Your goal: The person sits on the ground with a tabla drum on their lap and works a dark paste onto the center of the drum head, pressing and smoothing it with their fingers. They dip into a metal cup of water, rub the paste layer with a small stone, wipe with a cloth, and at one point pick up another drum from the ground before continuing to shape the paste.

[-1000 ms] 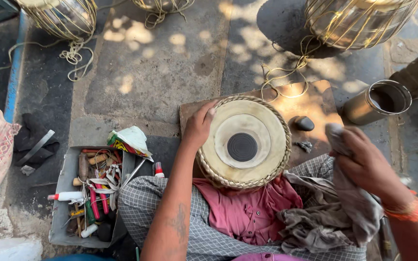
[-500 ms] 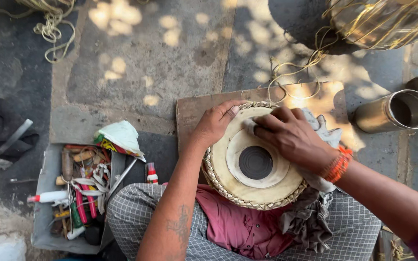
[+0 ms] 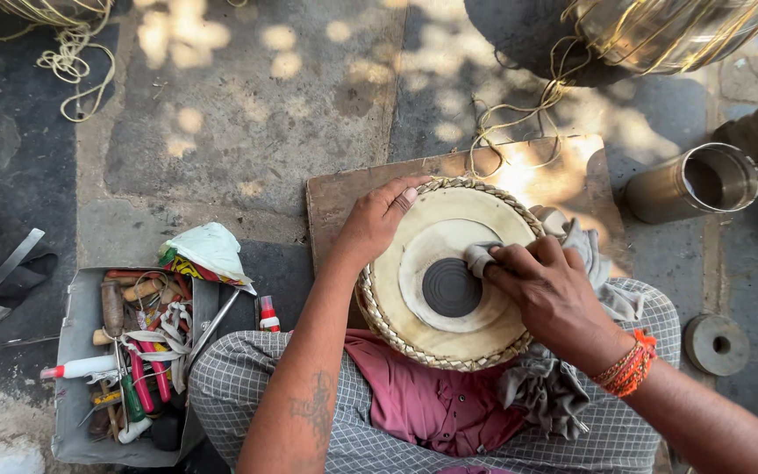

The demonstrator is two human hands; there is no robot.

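Far left: rope (image 3: 67, 61) coil on stone floor; dark sandal (image 3: 2, 259) below it.
Near left: metal tray (image 3: 76, 351) w/ tools, red-handled screwdrivers, white tube; folded paper packet (image 3: 208, 250) at its far right corner; small red bottle (image 3: 268, 314) just right of tray.
Centre: drum (image 3: 445, 276), round, pale skin w/ black centre spot, braided rim, resting on lap over maroon cloth (image 3: 423, 404), partly over wood board (image 3: 344, 197).
Left hand (image 3: 379, 219): fingers spread, gripping drum's far-left rim, ring on one finger.
Right hand (image 3: 550, 290): fingers closed on grey rag (image 3: 482, 256), pressed to drum skin just right of black spot; rest of rag trails off drum's right side. Orange bangles on wrist. Hands apart.
Right: steel cup (image 3: 695, 183) lying on side; metal disc (image 3: 717, 344) nearer, w/ centre hole.
Far right: brass drum shell (image 3: 660, 31) w/ cord.
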